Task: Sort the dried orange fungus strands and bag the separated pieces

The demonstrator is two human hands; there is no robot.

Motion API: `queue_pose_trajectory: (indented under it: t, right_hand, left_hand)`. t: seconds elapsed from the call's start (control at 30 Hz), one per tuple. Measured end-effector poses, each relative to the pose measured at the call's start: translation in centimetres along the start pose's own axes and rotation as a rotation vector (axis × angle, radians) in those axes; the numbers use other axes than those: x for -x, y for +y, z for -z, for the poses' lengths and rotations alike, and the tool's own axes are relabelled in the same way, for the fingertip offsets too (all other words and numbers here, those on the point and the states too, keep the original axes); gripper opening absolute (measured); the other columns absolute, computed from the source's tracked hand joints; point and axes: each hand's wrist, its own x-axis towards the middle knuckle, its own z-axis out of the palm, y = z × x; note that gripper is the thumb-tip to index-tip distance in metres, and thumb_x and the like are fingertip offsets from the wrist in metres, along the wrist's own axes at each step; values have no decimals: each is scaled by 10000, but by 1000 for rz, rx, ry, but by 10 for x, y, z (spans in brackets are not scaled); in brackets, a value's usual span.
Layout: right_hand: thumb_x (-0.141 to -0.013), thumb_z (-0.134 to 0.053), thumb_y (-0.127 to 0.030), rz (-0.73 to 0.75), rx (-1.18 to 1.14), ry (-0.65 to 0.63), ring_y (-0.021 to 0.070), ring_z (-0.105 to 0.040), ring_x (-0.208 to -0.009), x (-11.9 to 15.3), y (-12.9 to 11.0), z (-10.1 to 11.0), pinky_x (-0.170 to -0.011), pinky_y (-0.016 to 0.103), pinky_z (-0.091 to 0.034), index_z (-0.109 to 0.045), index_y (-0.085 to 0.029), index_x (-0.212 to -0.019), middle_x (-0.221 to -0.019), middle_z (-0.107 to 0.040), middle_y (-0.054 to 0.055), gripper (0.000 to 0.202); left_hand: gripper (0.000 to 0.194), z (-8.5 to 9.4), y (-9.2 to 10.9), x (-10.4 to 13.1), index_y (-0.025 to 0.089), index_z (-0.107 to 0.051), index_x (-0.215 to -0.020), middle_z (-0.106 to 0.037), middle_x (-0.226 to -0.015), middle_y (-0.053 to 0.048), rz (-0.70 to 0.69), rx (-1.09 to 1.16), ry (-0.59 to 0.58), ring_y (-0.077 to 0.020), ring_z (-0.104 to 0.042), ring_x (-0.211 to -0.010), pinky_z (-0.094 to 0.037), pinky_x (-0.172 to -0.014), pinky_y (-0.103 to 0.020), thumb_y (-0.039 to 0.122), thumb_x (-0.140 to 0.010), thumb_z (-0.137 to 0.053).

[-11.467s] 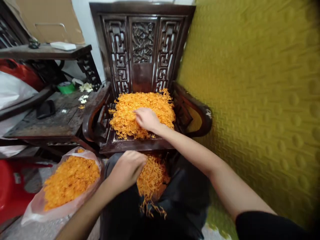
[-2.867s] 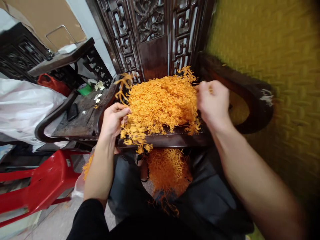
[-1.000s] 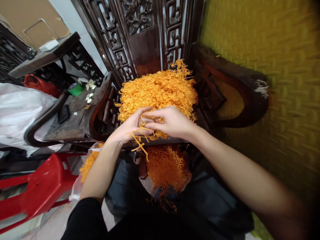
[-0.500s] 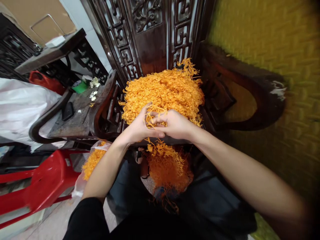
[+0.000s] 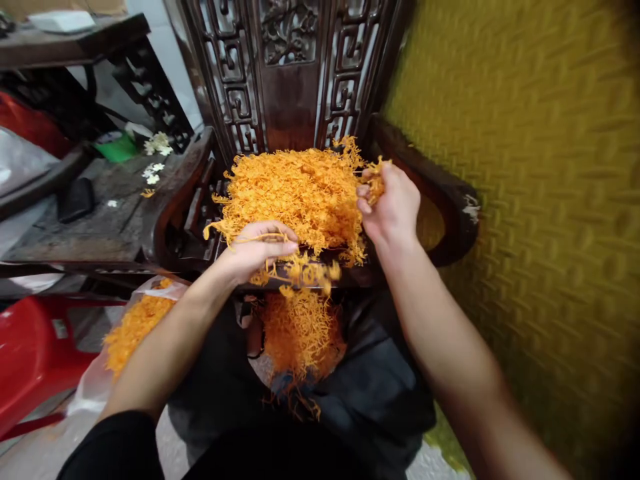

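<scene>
A big heap of orange stringy strands (image 5: 295, 190) with curly ends covers the seat of a dark carved wooden chair (image 5: 290, 100). At the heap's front edge, my left hand (image 5: 263, 248) is closed on a few strands; a curly cluster of them (image 5: 313, 272) dangles past its fingers, somewhat blurred. My right hand (image 5: 395, 200) is raised at the heap's right side, fingers curled around a small clump of strands (image 5: 374, 183). Below the seat edge, between my knees, lies another mass of orange strands (image 5: 303, 327).
A clear plastic bag (image 5: 95, 383) holding more orange strands stands at left, beside a red plastic stool (image 5: 40, 347). Another wooden seat (image 5: 95, 233) bears a black phone-like object (image 5: 76, 200) and a green container (image 5: 116, 147). A yellow woven-textured surface (image 5: 520, 153) rises at right.
My hands were together in front of the heap with strands between them. Now they are apart, the right one up and to the right with a clump, the left at the heap's front.
</scene>
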Motion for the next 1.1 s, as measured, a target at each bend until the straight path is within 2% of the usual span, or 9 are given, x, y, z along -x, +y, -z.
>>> queue_pose_trajectory:
  t: [0.13,0.27,0.37,0.4,0.5,0.67,0.8,0.9,1.1]
  right_hand:
    - [-787,-677,-222,-144,9,-275,67,-510,-440,18,-15,3,-340,188,-199,-483,-220,-769,-771,-683,8,194]
    - [-857,-650,-245,-90,110,-529,75,-464,-405,48,-17,1,-374,207,-311,-639,-235,-907,-635,-612,-53,52]
    - [-899,-723,-380,150,430,-635,181,-745,-811,58,-14,0,-708,318,-602,-768,-226,-1114,-985,-794,39,269]
    - [-892,-749,-404,232,523,-654,227,-761,-994,60,-13,0,-878,376,-613,-781,-215,-1161,-1131,-798,63,331]
    - [-912,-751,-391,387,655,-668,275,-724,-1196,64,-8,0,-1082,442,-547,-758,-184,-1280,-1304,-755,93,423]
    - [-956,-714,-394,512,670,-624,249,-767,-1069,65,-5,-2,-992,398,-596,-779,-187,-1234,-1198,-794,84,353]
    - [-820,-841,-531,583,750,-668,300,-738,-1161,66,-6,-2,-1044,426,-573,-663,-170,-1430,-1355,-727,120,731]
    - [-840,-790,-610,624,847,-671,341,-710,-1204,70,-6,-4,-1069,466,-544,-653,-172,-1442,-1378,-708,150,757]
    - [-921,-689,-616,669,1059,-591,302,-723,-934,76,-10,-6,-796,383,-534,-652,-171,-1443,-1166,-769,172,687]
  left_hand:
    - [348,14,-3,-7,187,-619,-827,-623,-659,14,-98,102,125,-67,-555,-475,-299,-363,-149,413,-773,-878]
    - [448,14,1,-7,209,-531,-849,-588,-720,26,-190,195,165,-106,-639,-572,-381,-371,-162,491,-772,-870]
    - [453,10,5,-5,204,-550,-860,-587,-732,24,-221,182,162,-110,-642,-609,-433,-391,-172,500,-760,-879]
    - [447,9,6,-5,199,-567,-870,-603,-731,20,-224,167,152,-112,-647,-621,-443,-401,-172,494,-757,-883]
    - [413,10,7,-4,183,-606,-870,-633,-692,17,-220,120,115,-95,-624,-588,-445,-423,-163,456,-755,-893]
    - [408,7,6,-7,174,-671,-899,-672,-734,20,-181,61,118,-43,-526,-483,-383,-400,-164,399,-689,-939]
    - [414,-3,4,-10,172,-696,-855,-589,-616,44,-188,-16,205,-45,-445,-406,-352,-374,-199,482,-691,-916]
    - [393,-13,0,-12,186,-653,-758,-514,-557,53,-235,-40,268,-59,-420,-421,-308,-379,-205,497,-714,-889]
    - [338,-22,-7,-18,194,-635,-743,-529,-606,38,-348,-127,354,-79,-419,-483,-312,-441,-226,463,-797,-833]
